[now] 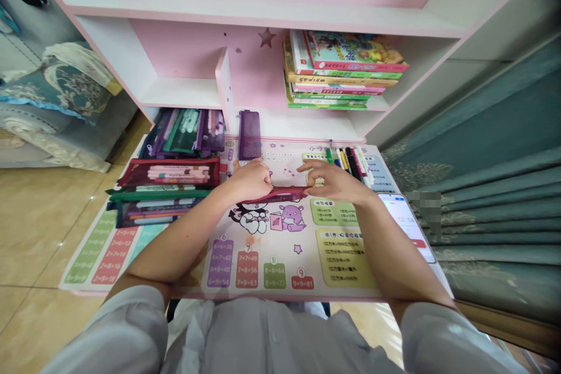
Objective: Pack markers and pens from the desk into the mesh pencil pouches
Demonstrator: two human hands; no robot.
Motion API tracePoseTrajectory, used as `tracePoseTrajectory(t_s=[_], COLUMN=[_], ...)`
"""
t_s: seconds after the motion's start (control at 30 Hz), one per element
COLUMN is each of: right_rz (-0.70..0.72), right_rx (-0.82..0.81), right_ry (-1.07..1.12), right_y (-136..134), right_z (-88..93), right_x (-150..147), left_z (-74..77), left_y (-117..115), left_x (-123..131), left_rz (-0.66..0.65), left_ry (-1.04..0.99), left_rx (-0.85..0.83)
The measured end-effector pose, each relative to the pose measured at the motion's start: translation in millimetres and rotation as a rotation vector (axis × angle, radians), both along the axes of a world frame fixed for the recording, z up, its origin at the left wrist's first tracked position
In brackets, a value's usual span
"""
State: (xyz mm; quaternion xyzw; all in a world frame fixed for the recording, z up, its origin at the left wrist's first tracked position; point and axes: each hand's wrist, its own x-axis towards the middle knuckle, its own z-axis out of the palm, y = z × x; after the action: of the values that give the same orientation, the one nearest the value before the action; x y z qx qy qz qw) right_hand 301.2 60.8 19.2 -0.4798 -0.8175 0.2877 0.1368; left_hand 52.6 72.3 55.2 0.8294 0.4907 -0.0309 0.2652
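Both my hands hold a dark red pencil pouch point(280, 193) flat over the printed desk mat point(280, 245). My left hand point(250, 180) is closed on its left end. My right hand point(333, 180) pinches its right end with bent fingers. Loose markers and pens point(350, 162) lie in a row just beyond my right hand. A purple case point(249, 134) stands behind my left hand.
Several filled pencil pouches point(169, 187) are stacked on the left of the desk. A phone point(405, 225) lies at the right edge. A stack of books point(339, 70) sits on the pink shelf. A green curtain point(495, 175) hangs to the right.
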Motion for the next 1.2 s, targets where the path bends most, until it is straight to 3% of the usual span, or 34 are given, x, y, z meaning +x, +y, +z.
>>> tracePoseTrajectory(t_s=[0.6,0.9,1.2], right_rz=[-0.005,-0.006,-0.017], right_rx=[-0.007,-0.027,-0.038], right_ry=[0.004,0.003,-0.006], right_y=[0,1,2], right_z=[0.8,-1.7,-1.1], right_x=[0,3,6], left_z=[-1.1,6.0,-0.4], left_y=[3,3,10], left_x=[-8,-11,-19], left_rz=[-0.017,-0.021,-0.035], left_ry=[0.050,0.047,0.090], left_rx=[0.028,-0.016,-0.042])
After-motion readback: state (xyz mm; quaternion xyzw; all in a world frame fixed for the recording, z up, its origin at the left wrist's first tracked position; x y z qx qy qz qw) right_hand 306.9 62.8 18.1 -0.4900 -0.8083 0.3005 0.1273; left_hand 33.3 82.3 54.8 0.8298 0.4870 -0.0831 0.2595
